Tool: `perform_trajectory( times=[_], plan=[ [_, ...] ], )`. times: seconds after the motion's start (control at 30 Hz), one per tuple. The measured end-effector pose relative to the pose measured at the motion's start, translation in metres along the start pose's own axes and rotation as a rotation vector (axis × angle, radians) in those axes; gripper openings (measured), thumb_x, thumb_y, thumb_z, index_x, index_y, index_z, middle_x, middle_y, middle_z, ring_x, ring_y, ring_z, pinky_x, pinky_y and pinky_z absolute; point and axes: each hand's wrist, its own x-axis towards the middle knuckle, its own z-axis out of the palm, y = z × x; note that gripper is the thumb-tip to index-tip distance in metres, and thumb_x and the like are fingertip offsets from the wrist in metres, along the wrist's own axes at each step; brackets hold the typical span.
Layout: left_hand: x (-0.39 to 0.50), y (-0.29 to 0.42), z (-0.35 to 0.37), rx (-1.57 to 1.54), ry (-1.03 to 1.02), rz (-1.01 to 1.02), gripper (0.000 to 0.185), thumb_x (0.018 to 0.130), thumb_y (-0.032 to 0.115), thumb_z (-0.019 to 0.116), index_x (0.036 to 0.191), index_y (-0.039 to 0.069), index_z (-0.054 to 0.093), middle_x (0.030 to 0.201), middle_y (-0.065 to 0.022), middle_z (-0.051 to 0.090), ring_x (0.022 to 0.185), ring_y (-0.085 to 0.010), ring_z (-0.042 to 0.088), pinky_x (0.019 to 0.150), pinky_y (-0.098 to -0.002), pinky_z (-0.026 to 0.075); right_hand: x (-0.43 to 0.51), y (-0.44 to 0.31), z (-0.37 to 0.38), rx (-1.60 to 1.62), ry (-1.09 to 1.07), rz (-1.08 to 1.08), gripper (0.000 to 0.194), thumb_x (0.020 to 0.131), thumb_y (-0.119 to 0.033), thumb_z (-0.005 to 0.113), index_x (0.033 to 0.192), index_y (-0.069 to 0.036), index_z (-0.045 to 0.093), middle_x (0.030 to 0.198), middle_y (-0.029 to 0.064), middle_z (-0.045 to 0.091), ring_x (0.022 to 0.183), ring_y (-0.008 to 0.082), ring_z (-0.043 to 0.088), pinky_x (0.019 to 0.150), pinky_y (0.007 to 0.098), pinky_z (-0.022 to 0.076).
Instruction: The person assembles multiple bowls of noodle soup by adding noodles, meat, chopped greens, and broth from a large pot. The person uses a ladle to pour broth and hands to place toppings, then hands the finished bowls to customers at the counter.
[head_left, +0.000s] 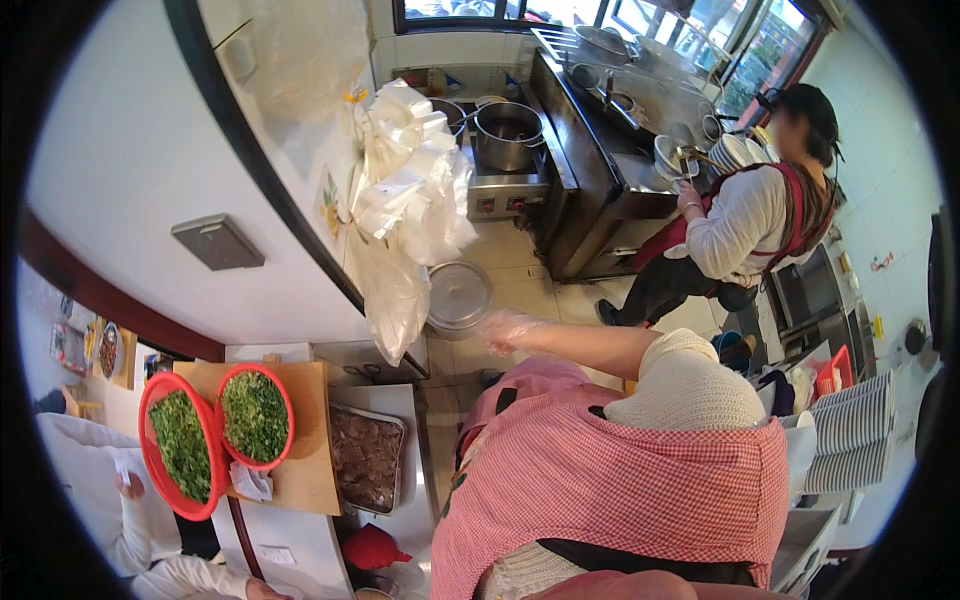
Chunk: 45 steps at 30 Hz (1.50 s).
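Note:
My right hand (510, 332), in a clear plastic glove, reaches out over the floor beside the counter. Motion blurs its fingers, and nothing shows in them. Close to its fingertips in the picture is a round metal lid (459, 295), low down below a bundle of clear plastic bags (409, 172); the hand appears apart from both. My left hand is out of view; only a blurred bit of bare forearm (622, 586) shows at the bottom edge. On the counter before me, a metal tray (402, 457) holds sliced brown meat (366, 457).
Two red baskets of chopped greens (255, 416) stand on a wooden board (319, 442). A co-worker (750, 217) works at the cooking range (592, 150). A pot (508, 139) sits on the stove. Stacked plates (847, 435) are behind me. Another person's sleeve (139, 525) shows lower left.

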Motion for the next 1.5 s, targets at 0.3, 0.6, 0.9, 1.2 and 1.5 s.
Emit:
perform_trajectory(
  times=[0.3, 0.6, 0.9, 1.2, 1.5],
  plan=[
    [-0.237, -0.062, 0.028, 0.472, -0.931, -0.189, 0.016, 0.093, 0.017, 0.053, 0.079, 0.011, 0.049, 0.066, 0.0049, 0.039, 0.056, -0.0046, 0.035, 0.05, -0.0203, 0.024, 0.033, 0.117, -0.178, -1.033, 0.173, -0.089, 0.02, 0.086, -0.024, 0.062, 0.076, -0.007, 0.066, 0.074, 0.01, 0.068, 0.065, 0.0211, 0.066, 0.055, 0.0369, 0.0509],
    [-0.422, -0.104, 0.08, 0.765, -1.713, -0.136, 0.047, 0.091, 0.043, 0.068, 0.075, -0.002, 0.062, 0.063, -0.0056, 0.057, 0.063, -0.0121, 0.052, 0.058, -0.029, 0.042, 0.089, 0.148, -0.434, 0.613, 1.1, 0.165, 0.05, 0.099, -0.042, 0.049, 0.083, 0.002, 0.068, 0.071, 0.013, 0.07, 0.066, 0.0249, 0.07, 0.062, 0.037, 0.0545],
    [-0.559, -0.123, 0.123, 1.018, -1.85, 0.056, 0.038, 0.091, 0.036, 0.068, 0.08, 0.0, 0.065, 0.064, -0.0065, 0.058, 0.063, -0.0137, 0.055, 0.059, -0.0317, 0.045, 0.155, 0.238, -0.704, -0.131, 1.598, 0.581, 0.063, 0.095, -0.049, 0.052, 0.119, 0.01, 0.053, 0.104, 0.0233, 0.066, 0.091, 0.0359, 0.067, 0.078, 0.042, 0.0556],
    [-0.589, -0.13, 0.127, 1.129, -1.744, 0.004, 0.036, 0.092, 0.034, 0.069, 0.08, -0.001, 0.066, 0.065, -0.0092, 0.06, 0.063, -0.0135, 0.056, 0.059, -0.0305, 0.046, 0.093, 0.2, -0.705, 1.478, 1.729, 0.08, 0.027, 0.09, -0.018, 0.062, 0.108, 0.003, 0.059, 0.098, 0.0174, 0.066, 0.082, 0.0265, 0.068, 0.06, 0.0399, 0.0551],
    [-0.597, -0.127, 0.142, 0.896, -1.964, 0.299, 0.016, 0.087, 0.017, 0.073, 0.084, 0.002, 0.068, 0.066, -0.0112, 0.061, 0.059, -0.0183, 0.06, 0.056, -0.0301, 0.047, -0.01, 0.132, -0.562, 0.933, 1.255, -0.198, 0.038, 0.084, -0.002, 0.058, 0.122, -0.006, 0.057, 0.106, 0.0119, 0.065, 0.08, 0.0224, 0.068, 0.06, 0.0324, 0.0564]
  ],
)
